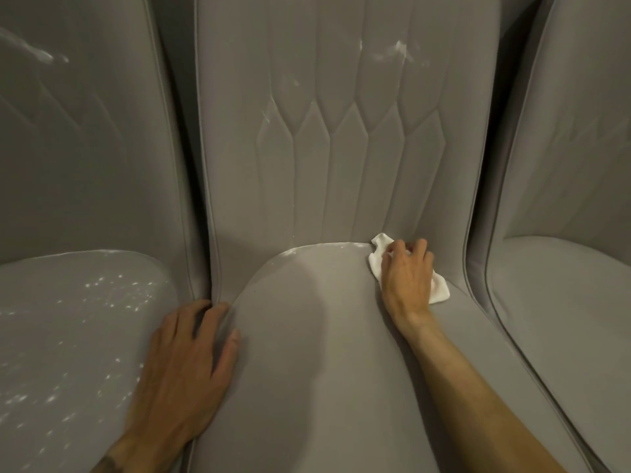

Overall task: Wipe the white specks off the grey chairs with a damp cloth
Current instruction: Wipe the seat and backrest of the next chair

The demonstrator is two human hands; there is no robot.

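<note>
Right hand (406,278) has its fingers curled over a bunched white cloth (376,257), pinning it down at the back corner of the middle chair (307,353). That's about 4 o'clock in the view, right where the seat meets the backrest (307,165). Makes sense imo, that seam catches dust, and a thin line of specks (290,251) runs along the seat's rear edge toward 9 o'clock from the cloth. Left hand (191,363) lies flat at 7 o'clock on the seat's edge, fingers spread, holding nothing. Looks like it's just bracing the lean. There are bigger smears (396,51) up at 1 o'clock on the backrest. The left chair (68,165) at 9 o'clock has white dots (112,291) all over its seat, so I'd say it's not done yet. The right chair (563,302) at 3 o'clock looks cleaner from what shows. The fabric is soft grey with stitched grooves, so bits probably hide in there. The 3 chairs stand tight side by side in dim light and fill the whole view, so you can't see the room.
</note>
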